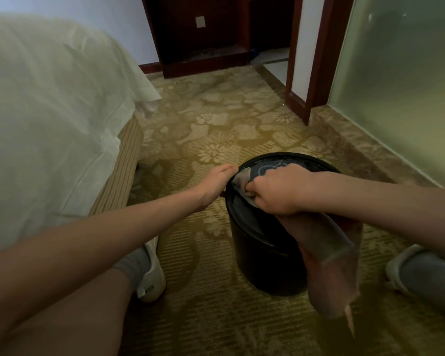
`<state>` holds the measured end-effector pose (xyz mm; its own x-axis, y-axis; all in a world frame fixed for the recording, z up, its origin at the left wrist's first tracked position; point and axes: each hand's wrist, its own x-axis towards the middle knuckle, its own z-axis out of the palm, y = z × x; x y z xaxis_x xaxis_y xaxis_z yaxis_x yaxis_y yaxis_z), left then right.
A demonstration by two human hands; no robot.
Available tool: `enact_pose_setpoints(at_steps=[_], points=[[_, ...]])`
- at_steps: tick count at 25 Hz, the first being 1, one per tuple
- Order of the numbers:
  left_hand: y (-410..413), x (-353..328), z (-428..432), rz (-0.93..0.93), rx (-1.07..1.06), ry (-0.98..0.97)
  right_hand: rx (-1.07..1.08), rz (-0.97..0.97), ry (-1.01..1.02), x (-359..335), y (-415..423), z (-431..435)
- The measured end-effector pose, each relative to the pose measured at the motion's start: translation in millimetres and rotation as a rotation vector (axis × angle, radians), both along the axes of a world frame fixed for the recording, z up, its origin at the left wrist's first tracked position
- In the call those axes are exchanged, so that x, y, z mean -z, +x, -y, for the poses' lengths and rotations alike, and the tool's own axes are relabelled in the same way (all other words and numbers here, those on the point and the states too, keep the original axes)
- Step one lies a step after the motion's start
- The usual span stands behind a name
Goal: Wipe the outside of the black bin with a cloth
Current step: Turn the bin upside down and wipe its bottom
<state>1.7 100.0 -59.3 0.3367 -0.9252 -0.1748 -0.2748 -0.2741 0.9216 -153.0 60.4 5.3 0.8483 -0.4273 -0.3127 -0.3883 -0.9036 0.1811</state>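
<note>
Head view: a round black plastic bin (262,260) stands upright on the gold floral-patterned carpet (216,119), between the person's two feet and near a white-sheeted bed (49,111). The right hand (275,191) is fisted tight around a bunched brownish-grey cloth (329,260) at the bin's near rim, and the loose end hangs down the bin's right side. The left hand (216,181) reaches the rim's left edge, fingers together. I cannot tell whether they hook it.

The wiping seems to be at the rim, with the wall below not yet covered. Next, the cloth likely needs pressing flat and dragging around the wall while the other hand steadies the bin.

Count: one bin, one cloth, two hands.
</note>
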Motion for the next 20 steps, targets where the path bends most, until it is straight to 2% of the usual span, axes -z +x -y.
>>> enact_pose_setpoints(at_steps=[4, 7, 13, 17, 20], points=[[1, -1, -3, 0.014, 0.041, 0.008, -0.037, -0.124, 0.166, -16, -26, -13], [1, -4, -2, 0.023, 0.062, 0.031, -0.07, -0.176, 0.148, -22, -40, -27], [4, -3, 1, -0.062, 0.035, 0.072, -0.056, 0.019, 0.033, -1, 1, -3], [5, -3, 2, -0.026, 0.062, 0.057, -0.129, -0.007, 0.17, -2, -18, -5], [7, -1, 3, -0.008, 0.041, 0.049, -0.115, -0.003, 0.103, -5, -11, 0]])
